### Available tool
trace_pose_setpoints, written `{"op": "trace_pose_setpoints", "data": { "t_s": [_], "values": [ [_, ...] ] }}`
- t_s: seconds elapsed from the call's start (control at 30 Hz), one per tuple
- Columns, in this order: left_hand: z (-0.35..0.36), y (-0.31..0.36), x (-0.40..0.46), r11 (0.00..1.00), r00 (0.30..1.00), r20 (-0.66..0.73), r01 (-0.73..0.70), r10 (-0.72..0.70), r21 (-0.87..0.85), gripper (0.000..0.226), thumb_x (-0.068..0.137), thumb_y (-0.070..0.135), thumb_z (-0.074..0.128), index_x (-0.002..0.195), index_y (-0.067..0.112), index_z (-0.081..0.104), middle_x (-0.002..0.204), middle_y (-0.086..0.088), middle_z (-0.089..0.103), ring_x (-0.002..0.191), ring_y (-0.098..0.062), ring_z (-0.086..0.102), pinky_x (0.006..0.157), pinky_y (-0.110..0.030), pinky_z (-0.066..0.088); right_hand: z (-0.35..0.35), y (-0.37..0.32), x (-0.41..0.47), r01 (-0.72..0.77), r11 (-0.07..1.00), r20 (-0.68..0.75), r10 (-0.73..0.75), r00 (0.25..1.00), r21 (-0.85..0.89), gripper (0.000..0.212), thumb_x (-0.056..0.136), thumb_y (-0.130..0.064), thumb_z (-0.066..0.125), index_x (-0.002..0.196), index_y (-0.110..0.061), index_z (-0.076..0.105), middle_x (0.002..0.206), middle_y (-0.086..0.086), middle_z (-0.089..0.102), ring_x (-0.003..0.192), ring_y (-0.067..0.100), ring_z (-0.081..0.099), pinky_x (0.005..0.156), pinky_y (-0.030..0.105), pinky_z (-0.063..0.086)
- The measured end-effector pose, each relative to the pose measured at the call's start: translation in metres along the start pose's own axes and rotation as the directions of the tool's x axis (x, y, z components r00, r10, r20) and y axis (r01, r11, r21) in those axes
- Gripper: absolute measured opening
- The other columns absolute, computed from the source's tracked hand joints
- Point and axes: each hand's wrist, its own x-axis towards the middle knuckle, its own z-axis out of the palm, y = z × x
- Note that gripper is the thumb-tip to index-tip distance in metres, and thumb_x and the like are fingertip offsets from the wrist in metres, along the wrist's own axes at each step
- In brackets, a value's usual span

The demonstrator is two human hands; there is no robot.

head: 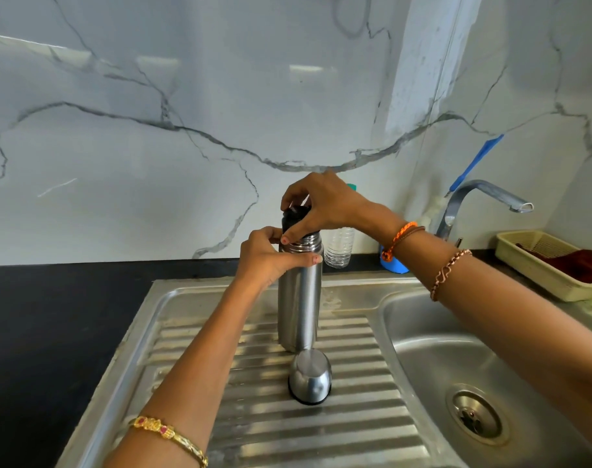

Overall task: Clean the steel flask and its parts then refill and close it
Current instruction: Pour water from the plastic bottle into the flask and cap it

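My steel flask [299, 305] stands upright on the ribbed draining board [355, 430] of the steel sink [433, 336], left of the basin. My left hand [269, 256] grips the flask just below its threaded neck, fingers curled round the body. My right hand [321, 206] comes from above and pinches the black stopper [293, 216] that sits in the flask mouth, thumb on the near side and fingertips on the far rim. The steel cup lid [310, 378] rests mouth down on the draining board, just in front of the flask base and apart from it. A clear plastic bottle [338, 248] stands behind the flask on the dark bench [51, 315]. The tap [483, 197] reaches over the basin; a cream basket [537, 268] with a dark red cloth [581, 265] sits at far right
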Motion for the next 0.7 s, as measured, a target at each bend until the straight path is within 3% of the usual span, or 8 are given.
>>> {"op": "trace_pose_setpoints", "data": {
  "t_s": [0.23, 0.37, 0.47, 0.53, 0.6, 0.67, 0.7],
  "values": [
    [0.0, -0.001, -0.002, 1.0, 1.0, -0.007, -0.027, 0.027, 0.002, 0.066, 0.059, 0.026, 0.086, 0.115, 0.009, 0.057, 0.101, 0.006, 0.054, 0.091, -0.01, 0.047, 0.076, -0.022, 0.036, -0.03, -0.001, -0.001, 0.02, 1.0, 0.292, -0.017, 0.956, -0.007, 0.053, 0.08, -0.028, 0.071, 0.129, -0.015, 0.055, 0.125, 0.001, 0.061, 0.103, 0.009, 0.054, 0.081, 0.017, 0.035],
    [0.002, -0.002, -0.004, 0.999, 0.998, -0.028, -0.048, 0.049, 0.007, 0.065, 0.06, 0.027, 0.086, 0.115, 0.011, 0.057, 0.101, 0.007, 0.054, 0.091, -0.009, 0.047, 0.075, -0.022, 0.035, -0.016, 0.004, 0.001, 0.085, 0.977, 0.127, -0.061, 0.99, -0.195, 0.047, 0.078, -0.043, 0.069, 0.114, -0.013, 0.064, 0.103, 0.006, 0.068, 0.087, 0.015, 0.057, 0.063, 0.016, 0.039],
    [0.003, -0.004, -0.005, 0.998, 0.997, -0.042, -0.061, 0.061, 0.004, 0.067, 0.06, 0.027, 0.086, 0.117, 0.011, 0.057, 0.103, 0.005, 0.056, 0.094, -0.01, 0.047, 0.077, -0.022, 0.036, -0.001, 0.004, -0.001, -0.046, 0.949, -0.007, 0.046, 0.999, -0.312, 0.063, 0.074, -0.066, 0.059, 0.084, -0.003, 0.063, 0.071, 0.005, 0.056, 0.073, 0.023, 0.056, 0.05, 0.02, 0.032],
    [0.003, -0.004, -0.006, 0.998, 0.997, -0.042, -0.063, 0.062, -0.014, 0.066, 0.059, 0.026, 0.086, 0.117, 0.013, 0.058, 0.105, 0.004, 0.058, 0.094, -0.01, 0.049, 0.078, -0.021, 0.036, 0.0, 0.0, -0.002, -0.085, 0.925, -0.006, 0.089, 0.996, -0.37, 0.068, 0.074, -0.072, 0.051, 0.073, -0.005, 0.055, 0.068, 0.004, 0.051, 0.069, 0.021, 0.052, 0.05, 0.023, 0.031],
    [0.002, -0.004, -0.005, 0.998, 0.998, -0.031, -0.056, 0.056, -0.014, 0.065, 0.06, 0.026, 0.086, 0.117, 0.012, 0.057, 0.105, 0.004, 0.058, 0.093, -0.011, 0.049, 0.078, -0.022, 0.036, -0.011, -0.001, 0.0, -0.075, 0.971, 0.085, 0.096, 0.992, -0.226, 0.068, 0.08, -0.069, 0.046, 0.099, -0.006, 0.062, 0.097, 0.009, 0.064, 0.093, 0.024, 0.058, 0.069, 0.024, 0.038],
    [0.002, -0.002, -0.005, 0.999, 0.999, -0.023, -0.045, 0.045, -0.011, 0.065, 0.06, 0.027, 0.085, 0.117, 0.011, 0.057, 0.106, 0.004, 0.057, 0.092, -0.011, 0.048, 0.077, -0.023, 0.036, -0.026, 0.0, -0.003, -0.098, 0.995, 0.196, 0.094, 0.976, 0.008, 0.061, 0.087, -0.054, 0.05, 0.132, -0.014, 0.048, 0.135, 0.006, 0.051, 0.121, 0.02, 0.049, 0.089, 0.024, 0.034],
    [0.001, -0.002, -0.005, 0.999, 0.999, -0.023, -0.044, 0.043, -0.01, 0.066, 0.06, 0.027, 0.085, 0.117, 0.011, 0.057, 0.108, 0.004, 0.058, 0.092, -0.011, 0.048, 0.077, -0.024, 0.036, -0.03, -0.001, -0.006, -0.092, 0.994, 0.249, 0.074, 0.966, 0.062, 0.056, 0.089, -0.044, 0.054, 0.137, -0.017, 0.044, 0.14, 0.004, 0.047, 0.125, 0.017, 0.045, 0.092, 0.023, 0.033]
  ]
}}
